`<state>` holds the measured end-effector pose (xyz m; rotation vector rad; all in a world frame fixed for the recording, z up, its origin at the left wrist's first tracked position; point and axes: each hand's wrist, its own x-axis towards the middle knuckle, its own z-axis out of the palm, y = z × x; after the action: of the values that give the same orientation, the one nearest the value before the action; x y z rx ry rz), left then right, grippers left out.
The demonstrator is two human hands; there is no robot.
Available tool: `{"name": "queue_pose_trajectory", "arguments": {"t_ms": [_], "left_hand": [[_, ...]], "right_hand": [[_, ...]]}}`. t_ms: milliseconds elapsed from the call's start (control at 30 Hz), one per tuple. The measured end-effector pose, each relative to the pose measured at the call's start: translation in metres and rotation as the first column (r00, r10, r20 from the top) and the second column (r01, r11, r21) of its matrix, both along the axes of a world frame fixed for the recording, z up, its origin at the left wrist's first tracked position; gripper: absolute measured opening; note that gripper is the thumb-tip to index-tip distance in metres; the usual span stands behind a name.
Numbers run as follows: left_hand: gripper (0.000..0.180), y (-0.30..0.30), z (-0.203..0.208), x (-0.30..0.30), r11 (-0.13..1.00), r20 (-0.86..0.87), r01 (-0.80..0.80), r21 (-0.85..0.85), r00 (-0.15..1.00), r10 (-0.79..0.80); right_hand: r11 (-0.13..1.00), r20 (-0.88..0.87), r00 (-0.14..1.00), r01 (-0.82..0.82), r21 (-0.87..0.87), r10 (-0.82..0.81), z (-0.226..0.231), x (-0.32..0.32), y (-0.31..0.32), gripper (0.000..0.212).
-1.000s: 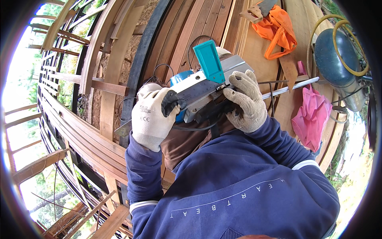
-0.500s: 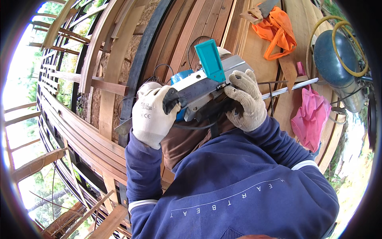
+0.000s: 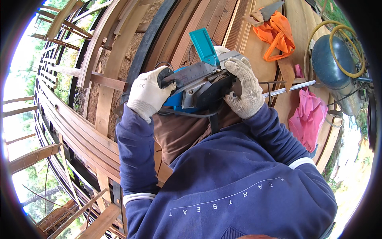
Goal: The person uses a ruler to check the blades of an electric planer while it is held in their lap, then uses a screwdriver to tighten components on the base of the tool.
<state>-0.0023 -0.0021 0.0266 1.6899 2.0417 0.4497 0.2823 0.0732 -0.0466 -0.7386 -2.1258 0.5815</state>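
Note:
Both hands, in whitish work gloves, hold a blue and grey electric hand planer in front of my torso. My left hand is closed round the black knob at its left end. My right hand grips the right end, fingers over the top edge and thumb below; the part inside that grip is partly hidden. A teal rectangular panel sticks up from the planer's far edge. Its metal side faces up, with a ribbed brownish part showing near my right hand. A dark cord runs along the near side.
Long wooden planks lie beyond my hands. A handsaw and an orange cloth bag rest on boards at the far right, near a pink bag and a dark blue tank with a yellow hose. Timber framing stands left.
The planer has turned in my hands, so more of its blue body and the ribbed part shows. My left hand has moved slightly left and up; the teal panel has shifted left and up.

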Motion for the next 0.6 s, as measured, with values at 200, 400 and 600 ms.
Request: {"name": "queue_pose_trajectory", "arguments": {"t_ms": [200,400,600], "left_hand": [[0.030,0.004,0.003,-0.001,0.999,0.091,-0.015,-0.034,0.996,0.018],[0.017,0.003,0.001,-0.002,0.999,0.123,-0.005,0.041,0.992,0.000],[0.016,0.010,-0.002,-0.010,0.999,0.075,0.045,0.030,0.996,-0.047]], "right_hand": [[0.998,-0.024,0.999,-0.026,-0.052,0.025,-0.001,-0.005,0.008,0.073],[0.995,-0.046,0.997,-0.069,-0.071,0.066,0.015,-0.010,0.010,0.067],[0.985,-0.106,0.985,-0.147,-0.095,0.137,0.021,-0.015,0.017,0.061]]}}
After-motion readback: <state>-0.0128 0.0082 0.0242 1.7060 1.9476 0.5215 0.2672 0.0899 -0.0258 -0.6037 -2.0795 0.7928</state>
